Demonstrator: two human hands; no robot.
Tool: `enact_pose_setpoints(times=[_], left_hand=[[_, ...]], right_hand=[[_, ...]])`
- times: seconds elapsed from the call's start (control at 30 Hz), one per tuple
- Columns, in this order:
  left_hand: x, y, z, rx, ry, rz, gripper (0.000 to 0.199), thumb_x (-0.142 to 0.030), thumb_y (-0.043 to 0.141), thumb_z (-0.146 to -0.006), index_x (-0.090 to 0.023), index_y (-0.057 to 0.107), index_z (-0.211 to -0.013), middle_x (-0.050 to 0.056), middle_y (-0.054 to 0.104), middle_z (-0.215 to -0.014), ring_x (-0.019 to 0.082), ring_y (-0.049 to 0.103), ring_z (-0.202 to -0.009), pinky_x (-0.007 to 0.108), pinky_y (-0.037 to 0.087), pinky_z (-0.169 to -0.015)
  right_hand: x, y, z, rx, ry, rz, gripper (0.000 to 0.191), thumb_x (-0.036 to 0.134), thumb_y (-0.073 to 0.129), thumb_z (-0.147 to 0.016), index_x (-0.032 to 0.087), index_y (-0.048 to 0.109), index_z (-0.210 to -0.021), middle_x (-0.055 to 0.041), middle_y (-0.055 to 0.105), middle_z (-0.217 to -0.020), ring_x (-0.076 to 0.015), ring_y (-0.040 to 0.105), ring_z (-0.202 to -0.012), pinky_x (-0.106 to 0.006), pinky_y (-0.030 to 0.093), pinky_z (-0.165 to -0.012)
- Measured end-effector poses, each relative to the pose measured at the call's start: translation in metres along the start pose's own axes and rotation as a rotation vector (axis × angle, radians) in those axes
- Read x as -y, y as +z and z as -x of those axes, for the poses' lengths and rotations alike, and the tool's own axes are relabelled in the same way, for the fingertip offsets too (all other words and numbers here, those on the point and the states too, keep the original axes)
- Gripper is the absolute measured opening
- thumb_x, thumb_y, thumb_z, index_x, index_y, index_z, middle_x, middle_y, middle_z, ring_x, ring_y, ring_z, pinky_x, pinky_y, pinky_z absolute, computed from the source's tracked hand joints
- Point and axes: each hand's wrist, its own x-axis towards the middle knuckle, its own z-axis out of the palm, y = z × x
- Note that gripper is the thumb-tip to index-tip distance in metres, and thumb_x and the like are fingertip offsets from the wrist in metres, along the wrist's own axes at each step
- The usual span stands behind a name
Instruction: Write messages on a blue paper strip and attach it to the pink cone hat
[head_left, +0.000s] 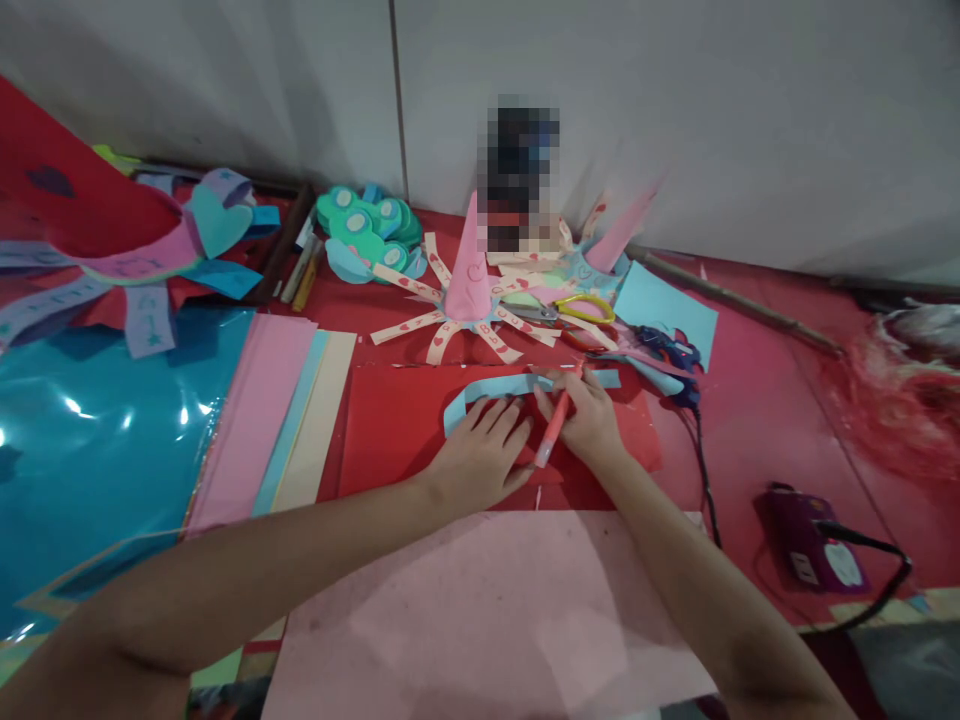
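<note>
A light-blue paper strip (pixel 501 386) lies curved across a red sheet (pixel 390 425) in front of me. My left hand (pixel 484 455) rests on the red sheet with its fingers stretched out, the tips at the strip's near edge. In my right hand (pixel 592 420) is a pink-red marker (pixel 555 425), tilted, its upper end by the strip's right part. That hand is closed around the marker. Just behind the strip stands a pink paper cone (pixel 469 270) with cream strips fanning out, marked with letters and hearts.
Scissors with yellow handles (pixel 585 308) and a dark-blue glue gun (pixel 671 360) lie at the back right. A purple power box (pixel 814 540) sits farther right. Coloured paper sheets (pixel 255 410) and a red paper hat (pixel 97 200) are on the left. A pink sheet (pixel 480 610) covers the front.
</note>
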Motion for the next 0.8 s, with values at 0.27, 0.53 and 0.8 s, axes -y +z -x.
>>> enact_pose_setpoints(times=[0.27, 0.53, 0.8], left_hand=[[0.0, 0.0, 0.0, -0.054, -0.055, -0.055, 0.042, -0.034, 0.039, -0.089, -0.006, 0.056, -0.116, 0.019, 0.057, -0.124, 0.031, 0.051, -0.118, 0.043, 0.044, -0.095], [0.0, -0.001, -0.001, 0.018, -0.049, -0.055, 0.041, -0.03, 0.046, -0.086, -0.007, 0.054, -0.118, 0.019, 0.056, -0.125, 0.032, 0.05, -0.119, 0.044, 0.042, -0.099], [-0.001, -0.002, -0.003, 0.011, -0.045, -0.073, 0.039, -0.029, 0.044, -0.086, -0.007, 0.055, -0.116, 0.018, 0.056, -0.123, 0.031, 0.052, -0.117, 0.044, 0.042, -0.098]], right_hand=[[0.0, -0.001, 0.003, 0.166, 0.029, -0.023, 0.01, 0.02, 0.056, -0.077, 0.024, 0.049, -0.084, -0.0056, 0.066, -0.113, -0.0202, 0.065, -0.088, -0.031, 0.054, -0.07], [0.003, 0.002, -0.003, 0.18, 0.165, -0.082, 0.014, 0.016, 0.048, -0.077, 0.023, 0.049, -0.089, -0.0052, 0.068, -0.104, -0.0174, 0.067, -0.079, -0.028, 0.052, -0.065], [0.003, 0.001, -0.008, 0.245, 0.236, -0.509, 0.013, 0.02, 0.053, -0.078, 0.024, 0.042, -0.085, -0.0047, 0.065, -0.106, -0.0131, 0.059, -0.069, -0.028, 0.047, -0.063]])
